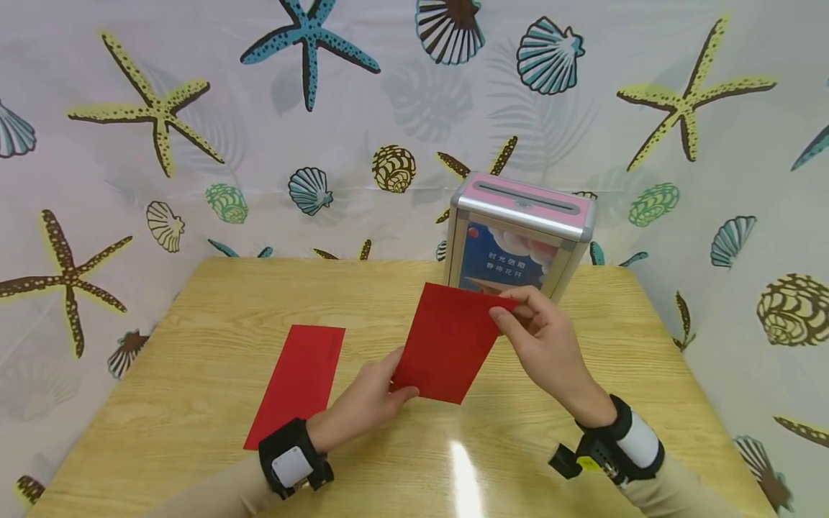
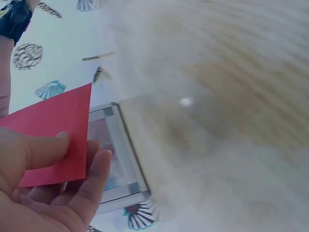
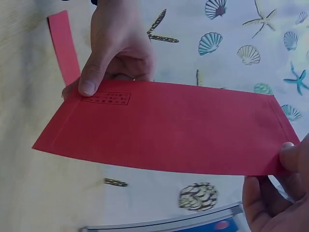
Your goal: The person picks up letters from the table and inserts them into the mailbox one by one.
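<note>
Between both hands, above the table, is a red envelope [image 1: 447, 345]; a small block of dark print shows on it in the right wrist view. My left hand [image 1: 372, 392] pinches its lower left part, thumb on the near face and fingers behind. At the upper right corner, my right hand [image 1: 534, 327] pinches it between thumb and fingers. Beyond it stands a box [image 1: 512, 244] with a pink lid and a long slot on top; the envelope hides part of its lower front. Another red envelope [image 1: 301, 381] lies flat on the table, left of my left hand.
The wooden table [image 1: 388, 475] reaches back to a white curtain [image 1: 350, 137] printed with starfish and shells, which also hangs along both sides. The box stands near the table's back edge, right of the middle.
</note>
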Demonstrator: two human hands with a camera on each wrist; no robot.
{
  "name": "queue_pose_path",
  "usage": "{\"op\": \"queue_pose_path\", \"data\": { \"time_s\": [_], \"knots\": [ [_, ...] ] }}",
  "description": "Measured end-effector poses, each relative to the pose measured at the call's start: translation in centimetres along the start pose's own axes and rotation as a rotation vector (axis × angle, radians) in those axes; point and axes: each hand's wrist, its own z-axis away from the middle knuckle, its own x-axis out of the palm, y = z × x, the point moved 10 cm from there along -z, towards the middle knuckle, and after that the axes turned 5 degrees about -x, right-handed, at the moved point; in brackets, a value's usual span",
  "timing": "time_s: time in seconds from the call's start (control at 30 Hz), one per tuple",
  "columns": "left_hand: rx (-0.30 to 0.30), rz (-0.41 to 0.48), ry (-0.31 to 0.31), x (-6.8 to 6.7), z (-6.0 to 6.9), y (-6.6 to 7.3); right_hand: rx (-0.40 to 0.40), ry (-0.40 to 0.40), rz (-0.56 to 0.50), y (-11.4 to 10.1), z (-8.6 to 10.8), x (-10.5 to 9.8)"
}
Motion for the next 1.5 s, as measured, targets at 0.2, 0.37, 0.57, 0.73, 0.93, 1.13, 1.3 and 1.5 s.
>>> {"op": "queue_pose_path", "data": {
  "time_s": [0.2,0.37,0.57,0.73,0.93,1.13,1.3,1.5],
  "knots": [
    [0.068,0.074,0.041,-1.6,-0.5,2.4,-0.171,0.028,0.028,-3.4,-0.7,-0.3],
    [0.122,0.097,0.093,-3.1,-0.9,4.6,-0.225,-0.002,0.082,-4.5,-0.6,0.5],
    [0.191,0.172,0.174,-4.7,-1.3,6.8,-0.251,-0.071,0.080,-4.4,-0.1,2.3],
    [0.279,0.239,0.265,-6.9,-1.8,8.9,-0.282,-0.123,0.138,-3.4,0.8,3.7],
    [0.302,0.262,0.285,-8.6,-2.7,11.0,-0.319,-0.111,0.268,-2.7,0.4,3.6],
    [0.394,0.252,0.317,-10.5,-3.8,14.4,-0.340,-0.086,0.396,-3.0,-1.5,2.2],
    [0.546,0.244,0.386,-13.3,-4.3,18.5,-0.334,-0.126,0.462,-2.9,-3.4,1.0],
    [0.722,0.249,0.472,-16.5,-4.3,23.4,-0.294,-0.129,0.525,-3.4,-6.5,-1.3]
  ]
}}
